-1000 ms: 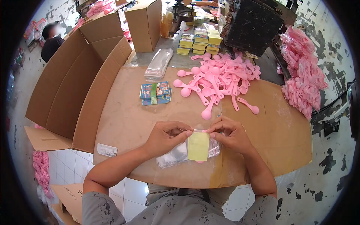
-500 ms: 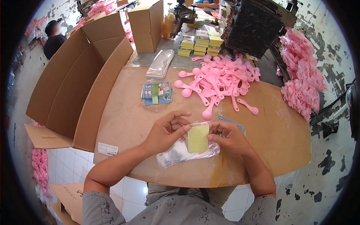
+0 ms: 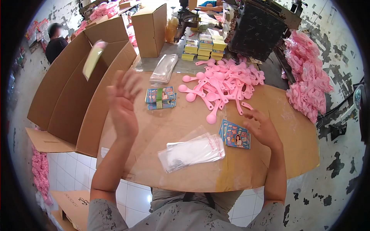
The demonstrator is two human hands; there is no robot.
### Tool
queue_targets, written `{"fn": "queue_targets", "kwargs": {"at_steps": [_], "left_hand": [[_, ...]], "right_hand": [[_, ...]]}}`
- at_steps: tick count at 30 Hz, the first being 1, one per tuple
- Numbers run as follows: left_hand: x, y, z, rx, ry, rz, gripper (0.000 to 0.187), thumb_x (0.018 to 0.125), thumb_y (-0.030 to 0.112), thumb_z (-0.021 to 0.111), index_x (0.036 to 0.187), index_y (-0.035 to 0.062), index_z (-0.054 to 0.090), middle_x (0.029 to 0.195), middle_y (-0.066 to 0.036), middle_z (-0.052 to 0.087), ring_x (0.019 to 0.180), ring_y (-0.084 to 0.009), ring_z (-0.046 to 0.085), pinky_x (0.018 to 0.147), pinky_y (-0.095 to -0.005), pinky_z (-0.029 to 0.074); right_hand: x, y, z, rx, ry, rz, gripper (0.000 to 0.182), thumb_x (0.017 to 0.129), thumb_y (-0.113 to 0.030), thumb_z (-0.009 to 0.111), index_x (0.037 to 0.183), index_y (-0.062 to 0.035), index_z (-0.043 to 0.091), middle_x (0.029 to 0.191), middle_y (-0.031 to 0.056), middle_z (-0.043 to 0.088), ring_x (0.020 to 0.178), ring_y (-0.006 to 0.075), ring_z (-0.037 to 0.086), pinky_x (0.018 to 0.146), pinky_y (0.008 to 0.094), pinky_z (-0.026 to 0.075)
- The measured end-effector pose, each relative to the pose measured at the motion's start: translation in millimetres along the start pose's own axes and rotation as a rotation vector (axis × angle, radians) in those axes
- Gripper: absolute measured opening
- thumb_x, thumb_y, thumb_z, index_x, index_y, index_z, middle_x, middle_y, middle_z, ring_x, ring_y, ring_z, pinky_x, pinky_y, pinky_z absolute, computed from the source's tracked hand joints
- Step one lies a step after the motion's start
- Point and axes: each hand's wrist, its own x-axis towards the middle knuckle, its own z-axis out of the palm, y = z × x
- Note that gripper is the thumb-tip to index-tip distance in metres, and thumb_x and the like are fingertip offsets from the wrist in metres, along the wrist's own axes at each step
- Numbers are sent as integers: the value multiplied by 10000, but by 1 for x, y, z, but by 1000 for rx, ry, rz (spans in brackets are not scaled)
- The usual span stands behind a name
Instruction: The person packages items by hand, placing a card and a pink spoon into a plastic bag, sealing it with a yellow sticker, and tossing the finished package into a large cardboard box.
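Note:
My left hand [image 3: 125,102] is raised beside the large open cardboard box [image 3: 90,111], its fingers apart and smeared by motion. A small packet [image 3: 93,61] with a yellow card and something pink is in the air over the box, away from the hand. My right hand [image 3: 264,129] is open, fingers loosely bent, at the near edge of a heap of pink spoons [image 3: 221,82]. One spoon [image 3: 246,105] is partly hidden behind its fingertips. Below that hand lie blue printed cards [image 3: 237,135]. Clear plastic bags [image 3: 192,152] lie in front of me.
A banded bundle of cards [image 3: 160,98] and more clear bags [image 3: 164,69] lie farther back. Behind them are stacked yellow-edged cards [image 3: 205,46], a tall carton [image 3: 149,30] and a black machine [image 3: 256,30]. Bagged pink spoons [image 3: 308,81] hang at right. A person [image 3: 56,44] is at far left.
My left hand has moved up and left, and the yellow-card packet has left my hands toward the box. My right hand has shifted right and up to the spoons, uncovering the blue cards.

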Motion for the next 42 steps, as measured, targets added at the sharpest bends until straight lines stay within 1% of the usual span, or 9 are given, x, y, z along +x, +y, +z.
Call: {"fn": "queue_targets", "kwargs": {"at_steps": [1,4,9,15,21,29,35,38,42], "left_hand": [[-5,-19,-11,111,-81,11,479,1119,408,393,1345,33,588,1387,-118,625,1144,-207,643,930,-358,518],[-37,-25,14,722,-641,-212,252,949,227,742,1143,67,728,1164,-67,680,1019,-186,649,849,-358,522],[-67,-47,22,939,-883,110,261,830,225,860,1017,81,748,1000,-80,641,935,-266,628,796,-390,519],[-67,-48,25,789,-870,121,159,895,85,766,973,25,641,1018,-110,655,944,-267,647,810,-412,518],[-77,-53,27,-18,-729,-655,292,1035,34,636,1276,35,470,1061,-135,756,932,-141,716,806,-305,556],[-78,-38,35,44,-680,-726,488,1022,35,669,1429,35,401,999,-124,772,919,-127,741,761,-253,574],[-82,-37,36,98,-699,-684,499,1012,20,677,1447,20,433,1041,-146,779,946,-139,746,792,-266,585],[-86,-34,38,217,-810,-589,506,1015,15,668,1466,17,441,1069,-155,777,971,-143,745,833,-281,586],[-86,-23,42,251,-941,-621,554,1022,21,660,1515,27,409,1075,-143,778,991,-130,733,862,-289,574]], "right_hand": [[-5,3,-4,-78,-86,-34,355,894,-124,803,1216,-8,711,1062,106,672,1000,232,663,920,370,522],[-13,6,1,-47,-228,18,361,861,-105,826,1188,-3,712,1079,103,655,999,250,661,923,384,527],[-12,13,7,139,-203,192,279,837,-52,827,1079,6,700,1009,84,652,962,236,664,871,363,537],[-11,23,12,151,-89,58,213,856,-18,796,1040,9,691,948,60,667,943,159,666,827,327,529],[-15,-22,32,583,-43,224,296,922,-5,750,1201,16,653,1084,74,721,925,115,682,818,294,552],[-10,-43,71,919,159,181,386,980,-3,697,1348,-8,580,1102,83,718,952,114,688,812,276,567],[-11,-47,62,411,-109,-84,350,973,-17,721,1301,-7,599,1015,66,713,926,130,691,773,288,563],[-14,-57,64,376,-159,61,313,946,-10,748,1243,-13,647,1009,50,718,863,104,674,741,275,552],[-15,-68,79,803,55,177,340,934,-57,769,1257,-27,669,941,31,683,757,93,617,677,273,508]]}}
